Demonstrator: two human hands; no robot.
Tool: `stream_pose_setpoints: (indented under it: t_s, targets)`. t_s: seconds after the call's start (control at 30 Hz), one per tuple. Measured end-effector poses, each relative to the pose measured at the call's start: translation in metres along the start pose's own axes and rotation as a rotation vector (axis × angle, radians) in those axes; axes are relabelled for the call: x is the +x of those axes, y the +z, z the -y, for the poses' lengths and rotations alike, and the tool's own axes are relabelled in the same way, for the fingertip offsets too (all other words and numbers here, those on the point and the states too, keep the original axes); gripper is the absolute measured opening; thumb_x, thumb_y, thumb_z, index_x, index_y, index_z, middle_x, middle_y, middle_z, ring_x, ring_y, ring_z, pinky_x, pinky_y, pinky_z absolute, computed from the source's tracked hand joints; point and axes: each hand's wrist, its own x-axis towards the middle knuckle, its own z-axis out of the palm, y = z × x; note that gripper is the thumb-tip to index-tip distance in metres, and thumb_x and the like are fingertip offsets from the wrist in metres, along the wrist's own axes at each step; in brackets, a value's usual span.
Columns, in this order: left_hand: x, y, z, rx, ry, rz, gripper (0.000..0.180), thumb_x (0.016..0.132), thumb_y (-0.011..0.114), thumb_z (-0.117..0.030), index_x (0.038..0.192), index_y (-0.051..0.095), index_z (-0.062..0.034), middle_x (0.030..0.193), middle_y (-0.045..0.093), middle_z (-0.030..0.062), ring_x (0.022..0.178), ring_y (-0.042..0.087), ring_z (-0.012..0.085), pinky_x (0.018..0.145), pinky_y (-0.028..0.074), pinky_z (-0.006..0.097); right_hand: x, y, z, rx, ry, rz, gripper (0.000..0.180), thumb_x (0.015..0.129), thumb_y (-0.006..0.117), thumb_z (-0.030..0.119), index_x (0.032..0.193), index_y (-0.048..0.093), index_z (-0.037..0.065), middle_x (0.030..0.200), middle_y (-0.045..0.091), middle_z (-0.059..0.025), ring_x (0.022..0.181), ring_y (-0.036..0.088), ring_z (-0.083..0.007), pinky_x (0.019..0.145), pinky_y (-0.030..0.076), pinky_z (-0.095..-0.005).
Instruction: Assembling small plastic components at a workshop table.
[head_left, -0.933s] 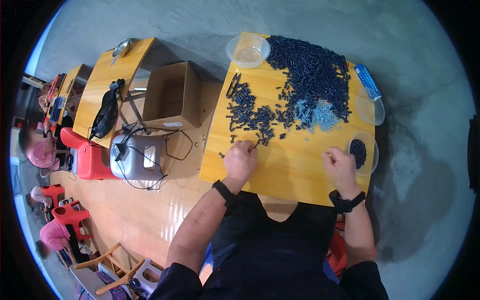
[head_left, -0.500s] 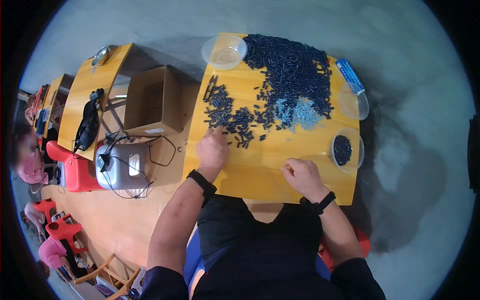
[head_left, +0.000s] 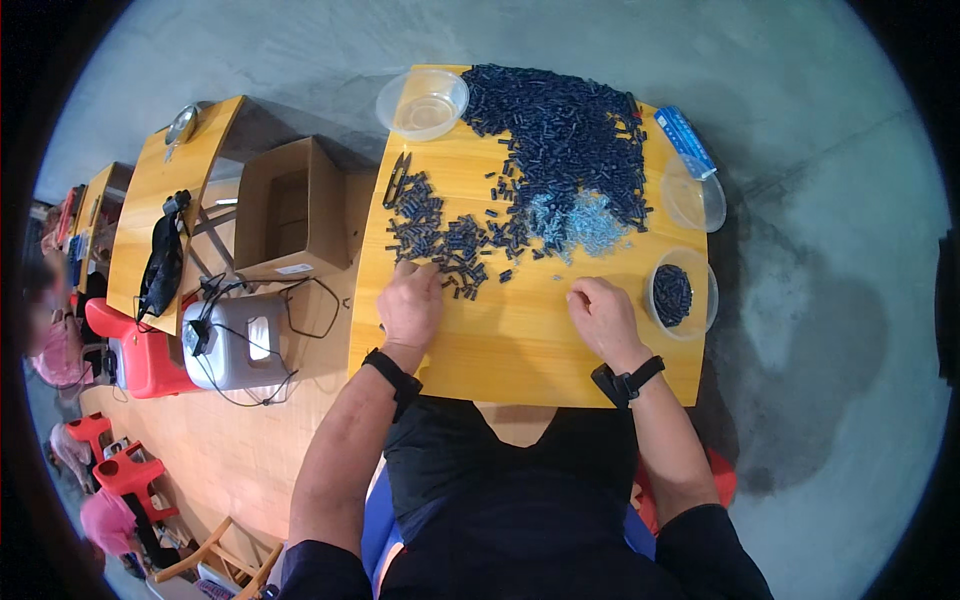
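At the near edge of a loose scatter of short dark tube-like pieces, my left hand is closed with its fingertips curled down. Whatever it pinches, if anything, is hidden. My right hand is also closed, thumb against the fingers, just nearer than a heap of small light-blue pieces. I cannot make out anything in it. Behind that heap spreads a large mass of the same dark pieces. To the right of my right hand, a clear round tub holds more dark pieces.
The wooden table also bears an empty-looking clear bowl, black thread snips, a blue box and a clear container. Left of it stand a cardboard box and a grey stool with cables. People sit farther left.
My right hand has moved forward, closer to the light-blue heap. My left hand stays by the near edge of the dark scatter. The whole view has shifted slightly.
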Motion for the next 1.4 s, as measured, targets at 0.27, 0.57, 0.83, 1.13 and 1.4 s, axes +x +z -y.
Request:
stream_pose_setpoints:
  t_s: [0.27, 0.57, 0.83, 1.13, 1.4]
  targets:
    - [-0.001, -0.002, 0.000, -0.027, 0.010, 0.021, 0.011, 0.078, 0.063, -0.014, 0.086, 0.068, -0.0086, 0.081, 0.062, 0.0100, 0.070, 0.063, 0.0313, 0.060, 0.051, 0.040, 0.019, 0.012, 0.018, 0.038, -0.102, -0.022, 0.006, 0.079, 0.059, 0.009, 0.081, 0.061, 0.003, 0.077, 0.062, -0.0145, 0.073, 0.060, -0.0338, 0.064, 0.048, -0.0427]
    - [0.006, -0.009, -0.007, -0.028, -0.072, 0.144, 0.015, 0.076, 0.066, -0.019, 0.084, 0.068, -0.0059, 0.084, 0.064, 0.0129, 0.074, 0.063, 0.0333, 0.065, 0.051, 0.041, 0.021, 0.009, 0.007, 0.030, 0.062, -0.101, 0.007, 0.079, 0.060, 0.010, 0.079, 0.061, 0.004, 0.074, 0.062, -0.0144, 0.070, 0.061, -0.0341, 0.062, 0.048, -0.0431]
    - [0.010, -0.007, -0.005, -0.042, -0.068, 0.170, 0.015, 0.077, 0.065, -0.018, 0.084, 0.067, -0.0050, 0.083, 0.067, 0.0147, 0.075, 0.065, 0.0322, 0.066, 0.051, 0.041, 0.014, 0.015, -0.003, -0.011, 0.042, -0.049, 0.010, 0.078, 0.064, 0.012, 0.083, 0.061, 0.003, 0.075, 0.062, -0.0146, 0.070, 0.062, -0.0336, 0.062, 0.048, -0.0426]
    - [0.003, -0.015, -0.003, -0.157, -0.188, 0.146, 0.012, 0.080, 0.060, -0.014, 0.083, 0.066, -0.0042, 0.076, 0.066, 0.0173, 0.072, 0.064, 0.0352, 0.065, 0.051, 0.042, 0.027, 0.039, 0.006, -0.140, -0.108, -0.071, 0.007, 0.081, 0.061, 0.012, 0.080, 0.060, 0.004, 0.074, 0.061, -0.0138, 0.070, 0.060, -0.0336, 0.061, 0.048, -0.0428]
    - [-0.025, -0.019, -0.024, -0.506, -0.401, 0.191, 0.013, 0.082, 0.064, -0.009, 0.089, 0.065, 0.0025, 0.074, 0.067, 0.0140, 0.064, 0.063, 0.0166, 0.061, 0.049, 0.028, 0.022, 0.034, 0.019, 0.082, -0.023, -0.122, 0.010, 0.082, 0.058, 0.014, 0.081, 0.059, 0.005, 0.077, 0.063, -0.0152, 0.073, 0.061, -0.0355, 0.063, 0.048, -0.0445]
